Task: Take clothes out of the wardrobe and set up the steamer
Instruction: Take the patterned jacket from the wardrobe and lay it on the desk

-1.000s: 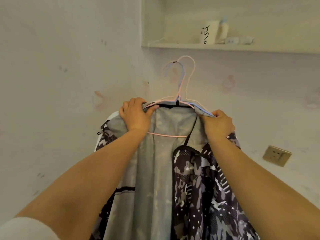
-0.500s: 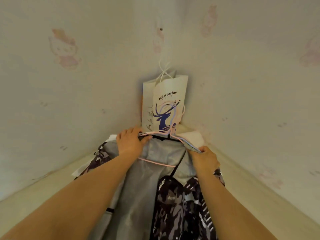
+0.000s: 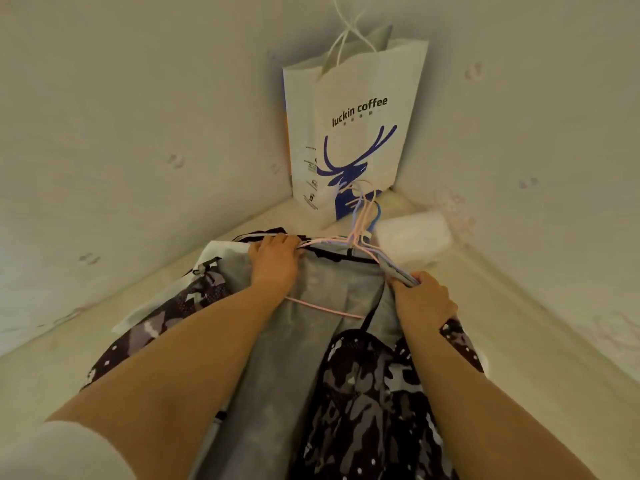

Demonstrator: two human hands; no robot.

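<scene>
**Q:** Where was this, a corner?

**A:** Yep, pale surface in a wall corner, paper bag (image 3: 353,133) standing at the back. The jacket (image 3: 363,393) lay spread on it, lining up, on its hangers (image 3: 349,242). My left hand (image 3: 275,261) gripped one shoulder end, my right hand (image 3: 424,301) the other.

**Q:** Any risk?

**A:** I figured the hooks, touching the bag, could snag it and tip it, or the slippery jacket could slide off.
</scene>
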